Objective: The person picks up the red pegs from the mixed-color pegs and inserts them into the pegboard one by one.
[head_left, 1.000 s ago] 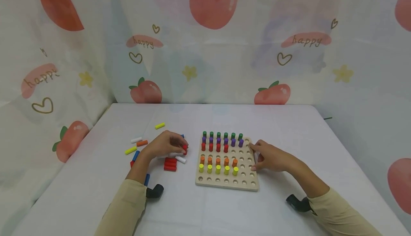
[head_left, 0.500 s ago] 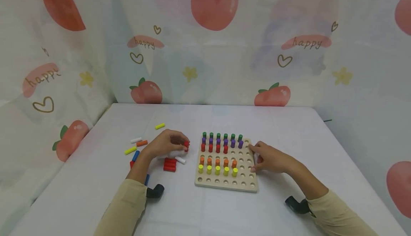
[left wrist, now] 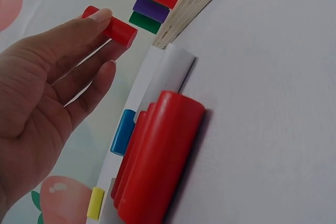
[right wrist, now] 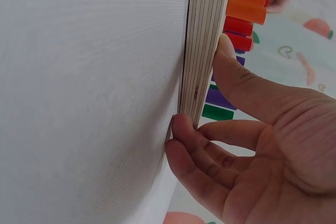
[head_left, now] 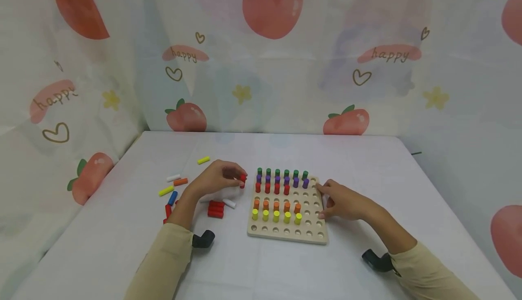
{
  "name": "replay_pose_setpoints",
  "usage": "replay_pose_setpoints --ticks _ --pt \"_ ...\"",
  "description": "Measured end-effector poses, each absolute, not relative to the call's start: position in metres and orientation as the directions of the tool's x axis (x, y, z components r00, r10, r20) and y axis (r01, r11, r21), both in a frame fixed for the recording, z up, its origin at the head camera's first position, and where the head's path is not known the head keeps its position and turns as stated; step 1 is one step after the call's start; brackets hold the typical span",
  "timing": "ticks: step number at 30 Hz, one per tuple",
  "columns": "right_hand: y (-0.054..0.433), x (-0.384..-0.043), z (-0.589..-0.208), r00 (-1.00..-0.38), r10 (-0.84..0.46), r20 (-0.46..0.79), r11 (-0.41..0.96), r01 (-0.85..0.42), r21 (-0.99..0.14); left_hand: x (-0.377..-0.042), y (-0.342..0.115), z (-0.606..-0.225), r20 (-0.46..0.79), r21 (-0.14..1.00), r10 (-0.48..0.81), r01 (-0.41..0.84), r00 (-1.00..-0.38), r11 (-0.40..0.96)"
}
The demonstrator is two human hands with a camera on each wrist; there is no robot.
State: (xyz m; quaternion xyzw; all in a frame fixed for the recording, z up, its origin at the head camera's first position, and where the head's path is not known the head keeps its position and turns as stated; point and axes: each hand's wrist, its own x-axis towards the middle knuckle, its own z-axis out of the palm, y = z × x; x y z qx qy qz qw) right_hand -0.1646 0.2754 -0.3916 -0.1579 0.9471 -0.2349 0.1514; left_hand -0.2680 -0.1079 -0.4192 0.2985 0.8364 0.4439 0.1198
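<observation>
My left hand pinches a red peg between thumb and fingers, raised above the table just left of the wooden pegboard. In the left wrist view the held peg lies tilted under the thumb. Rows of green, purple, red, orange and yellow pegs stand in the board. Bare holes show on its right side and along its front. My right hand grips the board's right edge, thumb and curled fingers against it.
Left of the board lie red pegs side by side and a white peg. Farther left are loose blue, orange and yellow pegs. Another yellow peg lies toward the back. A printed curtain hangs behind the table.
My left hand has moved right and slightly away with the red peg, nearer the board's left edge. My right hand stays at the board's right edge.
</observation>
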Motion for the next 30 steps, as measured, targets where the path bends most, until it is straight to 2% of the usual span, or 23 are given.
replay_pose_setpoints --ticks 23,30 --pt "0.274 -0.166 -0.397 -0.91 -0.354 -0.216 0.842 -0.21 -0.497 -0.279 -0.071 -0.406 0.168 0.808 0.656 0.484 -0.736 0.337" --pt "0.276 -0.164 -0.394 -0.907 -0.374 -0.194 0.84 -0.243 -0.485 -0.279 -0.056 -0.404 0.17 0.794 0.674 0.506 -0.718 0.338"
